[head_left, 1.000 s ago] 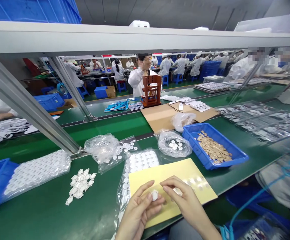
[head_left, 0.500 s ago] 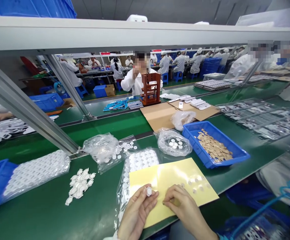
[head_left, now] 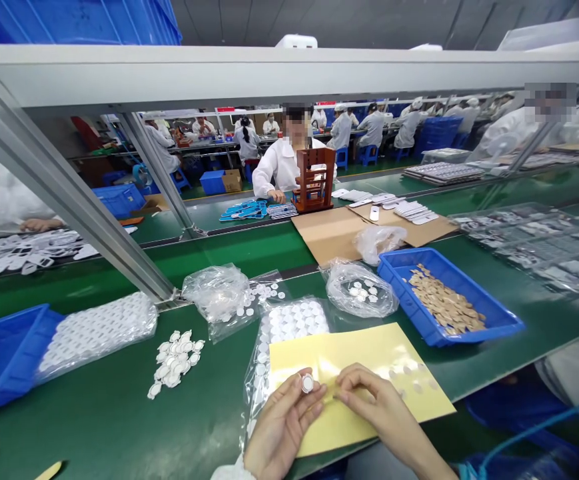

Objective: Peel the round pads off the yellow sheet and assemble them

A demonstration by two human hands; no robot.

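Between the thumb and fingers of my left hand (head_left: 285, 420) is a small white round disc (head_left: 308, 383) with a ring on its face. Just to its right, my right hand (head_left: 369, 397) is pinched, thumb against forefinger; what is in the pinch is too small to make out. Both hands are over a yellow sheet (head_left: 339, 427), whose right part carries several clear round stickers (head_left: 412, 377). Partly under the sheet lies a plastic bag of white discs (head_left: 294, 319). Left of my hands is a loose pile of white ringed pieces (head_left: 175, 360) on the green table.
A blue tray (head_left: 394, 293) of tan round pieces stands at the right. Clear bags (head_left: 219, 293) with small white discs lie behind the sheet. Bubble-like packing (head_left: 99, 333) and a blue bin (head_left: 9, 353) are at the left. A metal post (head_left: 134, 247) rises nearby; a co-worker (head_left: 282, 167) sits opposite.
The view has swung slightly left, so everything sits further right. My hands keep nearly the same pose over the sheet. The co-worker opposite has lowered a raised hand to the table.
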